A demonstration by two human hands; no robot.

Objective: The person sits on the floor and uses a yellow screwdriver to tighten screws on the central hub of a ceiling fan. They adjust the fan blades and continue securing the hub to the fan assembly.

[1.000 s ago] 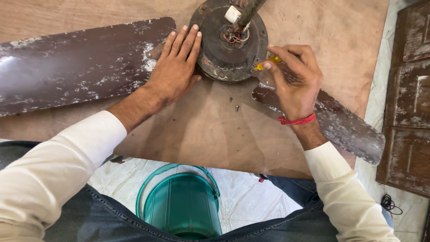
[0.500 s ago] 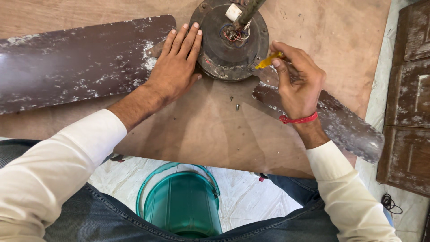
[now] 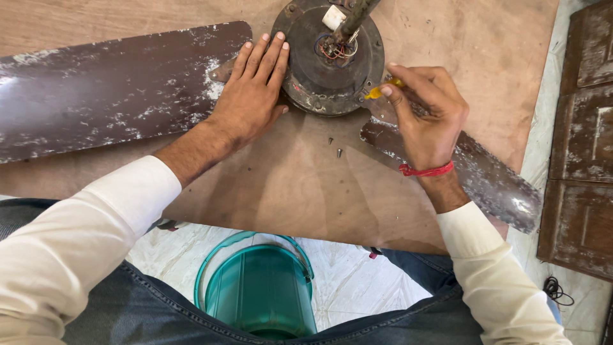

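A dusty brown ceiling fan lies on a plywood board. Its round motor housing sits at the top centre with wires and a rod sticking out. My left hand rests flat, fingers together, where the long left blade meets the housing. My right hand grips a yellow-handled screwdriver, its tip against the housing's right rim, above the right blade. Two small screws lie loose on the board below the housing.
A teal plastic bucket with a hoop handle stands on the tiled floor between my knees. Dark wooden door panels lie at the right edge. A black cable curls on the floor at lower right.
My right hand has shifted slightly up and left with the screwdriver, closer to the housing rim. The left hand has stayed pressed on the fan.
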